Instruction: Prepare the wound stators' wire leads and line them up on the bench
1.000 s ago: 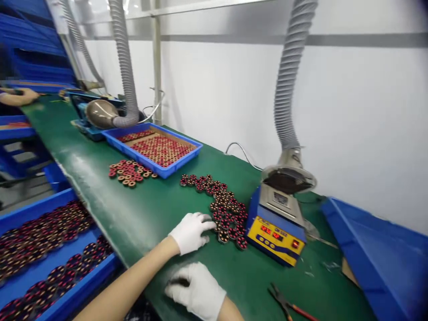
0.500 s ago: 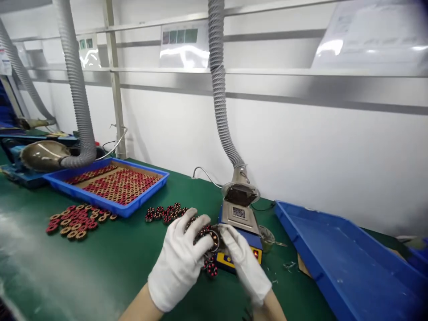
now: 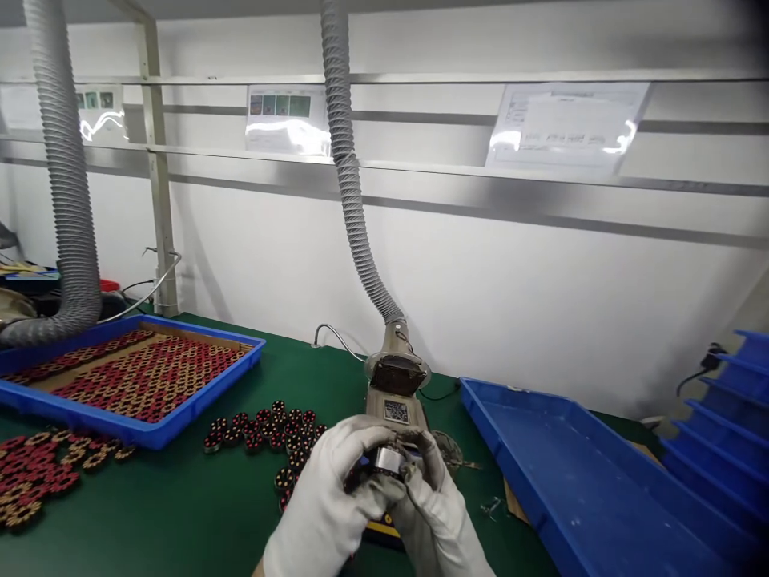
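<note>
both gloved hands are up front over the green bench: left hand and right hand have fingers curled tight round one small round coil part held between them, just in front of the solder pot, loose coils lying nearby.

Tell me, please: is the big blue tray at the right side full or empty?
Empty, as far as it shows. The blue tray has only bare blue floor; its near end runs out of frame. The tray on the left holds rows of red coils.
</note>
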Demonstrator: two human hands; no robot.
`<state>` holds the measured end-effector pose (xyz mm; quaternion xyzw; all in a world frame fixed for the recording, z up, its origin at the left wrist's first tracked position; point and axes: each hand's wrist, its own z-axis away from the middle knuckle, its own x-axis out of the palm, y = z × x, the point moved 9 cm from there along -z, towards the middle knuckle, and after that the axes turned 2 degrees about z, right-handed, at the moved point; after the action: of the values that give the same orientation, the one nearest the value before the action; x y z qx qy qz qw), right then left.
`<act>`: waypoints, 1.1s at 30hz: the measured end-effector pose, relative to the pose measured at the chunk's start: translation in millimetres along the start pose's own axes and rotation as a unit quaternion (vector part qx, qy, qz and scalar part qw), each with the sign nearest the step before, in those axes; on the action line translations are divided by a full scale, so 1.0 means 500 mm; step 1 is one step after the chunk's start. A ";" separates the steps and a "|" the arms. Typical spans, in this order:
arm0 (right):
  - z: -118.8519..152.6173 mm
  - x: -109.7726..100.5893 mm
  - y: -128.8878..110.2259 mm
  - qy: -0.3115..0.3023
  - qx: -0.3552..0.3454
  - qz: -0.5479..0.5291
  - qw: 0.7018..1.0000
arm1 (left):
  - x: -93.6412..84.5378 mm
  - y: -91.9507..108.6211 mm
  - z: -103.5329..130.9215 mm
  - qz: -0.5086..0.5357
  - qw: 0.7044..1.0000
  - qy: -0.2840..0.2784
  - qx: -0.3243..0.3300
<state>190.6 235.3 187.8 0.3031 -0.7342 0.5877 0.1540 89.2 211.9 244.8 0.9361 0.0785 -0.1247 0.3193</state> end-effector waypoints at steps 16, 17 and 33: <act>-0.002 0.016 -0.035 -0.068 -0.049 0.168 0.982 | -0.008 0.049 0.020 -0.155 0.980 -0.031 0.120; -0.002 0.017 -0.038 -0.073 -0.057 0.179 0.980 | -0.006 0.053 0.022 -0.166 0.977 -0.034 0.132; 0.001 -0.009 -0.066 0.024 -0.129 0.149 0.980 | -0.013 0.082 0.025 -0.252 0.949 -0.008 0.188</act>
<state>214.5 231.9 210.4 0.1535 -0.8372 0.5111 0.1198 90.0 171.4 260.8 0.9278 0.2847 -0.2210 0.0967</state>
